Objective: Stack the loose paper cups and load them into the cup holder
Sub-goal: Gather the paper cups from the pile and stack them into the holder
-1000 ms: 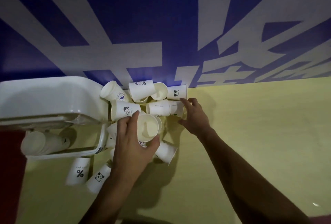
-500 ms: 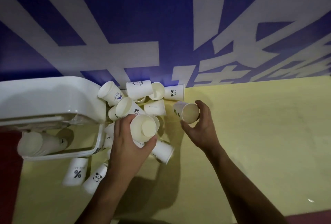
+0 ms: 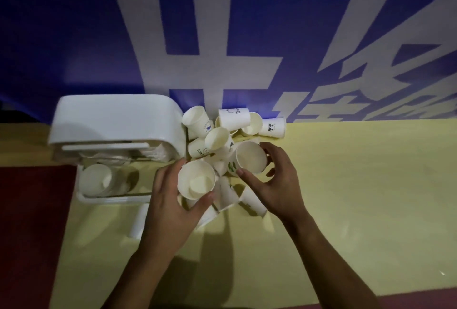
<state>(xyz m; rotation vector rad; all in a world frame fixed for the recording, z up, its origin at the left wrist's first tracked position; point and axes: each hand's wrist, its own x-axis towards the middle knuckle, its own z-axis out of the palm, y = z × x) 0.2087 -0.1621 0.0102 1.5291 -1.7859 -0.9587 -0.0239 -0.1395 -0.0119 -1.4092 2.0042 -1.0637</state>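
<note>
Paper cups [image 3: 223,135] lie in a loose heap at frame centre, just right of the white cup holder [image 3: 116,120] at centre left, on the yellow table [image 3: 358,197]. L hand [image 3: 170,209] grips a small stack [image 3: 196,180] round its wall, mouth toward the cam; a 2nd cup looks nested inside. R hand [image 3: 274,185] grasps a single cup [image 3: 251,158], fingers curled round its rim, mouth also toward the cam. It sits just upper right of the stack; can't tell if they touch.

Step in hand, I judge: nest the single cup into the stack. To do it well:
- turn its base toward the stack's mouth, line up the axes, slide straight in.
- don't squeeze; thin paper prob. dents and jams.
- keep L thumb off the rim so it doesn't block entry.

Loaded cups [image 3: 96,180] lie on their sides in the holder's lower tray, and many loose ones remain.
</note>
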